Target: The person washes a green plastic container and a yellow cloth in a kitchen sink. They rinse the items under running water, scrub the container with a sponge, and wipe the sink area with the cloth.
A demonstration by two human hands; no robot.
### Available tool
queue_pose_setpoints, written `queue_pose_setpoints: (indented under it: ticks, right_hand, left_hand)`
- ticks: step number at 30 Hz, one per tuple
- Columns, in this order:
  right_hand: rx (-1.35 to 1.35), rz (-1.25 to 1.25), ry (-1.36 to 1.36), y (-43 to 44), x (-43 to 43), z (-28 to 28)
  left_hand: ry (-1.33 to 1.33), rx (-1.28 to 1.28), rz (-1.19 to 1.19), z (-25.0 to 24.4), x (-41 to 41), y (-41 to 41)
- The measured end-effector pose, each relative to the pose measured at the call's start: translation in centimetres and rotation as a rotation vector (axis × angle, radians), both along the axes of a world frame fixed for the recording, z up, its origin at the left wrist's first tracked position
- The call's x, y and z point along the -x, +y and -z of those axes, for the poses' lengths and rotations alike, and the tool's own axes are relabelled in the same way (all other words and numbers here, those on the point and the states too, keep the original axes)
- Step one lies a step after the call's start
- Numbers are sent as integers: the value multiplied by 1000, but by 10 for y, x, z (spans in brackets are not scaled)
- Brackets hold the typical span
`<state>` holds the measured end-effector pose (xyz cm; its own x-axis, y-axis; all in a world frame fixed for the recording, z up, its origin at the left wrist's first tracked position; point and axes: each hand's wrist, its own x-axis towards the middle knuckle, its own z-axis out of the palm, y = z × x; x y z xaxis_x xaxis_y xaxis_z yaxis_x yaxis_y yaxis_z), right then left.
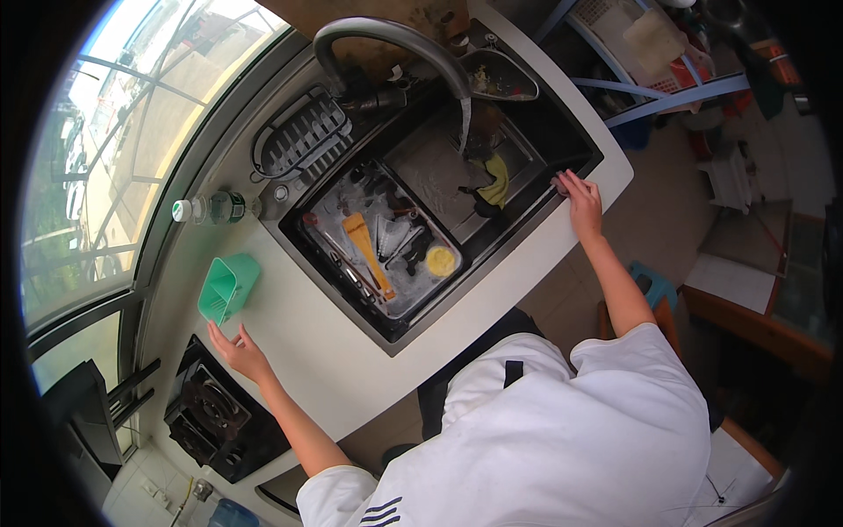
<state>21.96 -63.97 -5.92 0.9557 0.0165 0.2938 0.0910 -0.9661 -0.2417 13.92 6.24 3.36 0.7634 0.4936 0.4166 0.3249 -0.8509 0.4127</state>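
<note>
My left hand (240, 352) is at the near edge of a green plastic utensil holder (227, 286) on the counter, fingers apart; whether they touch it I cannot tell. My right hand (581, 197) has its fingers on a small greyish, crumpled thing (560, 184) at the sink's right rim. Water runs from the curved faucet (395, 26) into the black sink (428, 191). Beside the stream lies a yellow-green cloth (495, 184). A tray (454, 280) of sudsy water in the sink's left part holds a yellow spatula (366, 253), a round yellow thing (440, 262) and several utensils.
A dish rack (303, 141) and a clear plastic bottle (224, 207) with a white cap stand by the window. A corner strainer (497, 79) with food scraps sits at the sink's far end. The gas stove (217, 408) is at the lower left, a blue stool (652, 283) behind my right arm.
</note>
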Motion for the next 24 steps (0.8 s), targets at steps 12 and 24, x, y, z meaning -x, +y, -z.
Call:
queue_pose_setpoints:
  ticks: [12,24]
  right_hand:
    - [-1904,215,768,187,-121,10]
    - [-980,-63,113,203,-139,-37]
  left_hand:
    - [39,1282,196,18,-62,-278]
    - [348,2332,178,49,-186,-435]
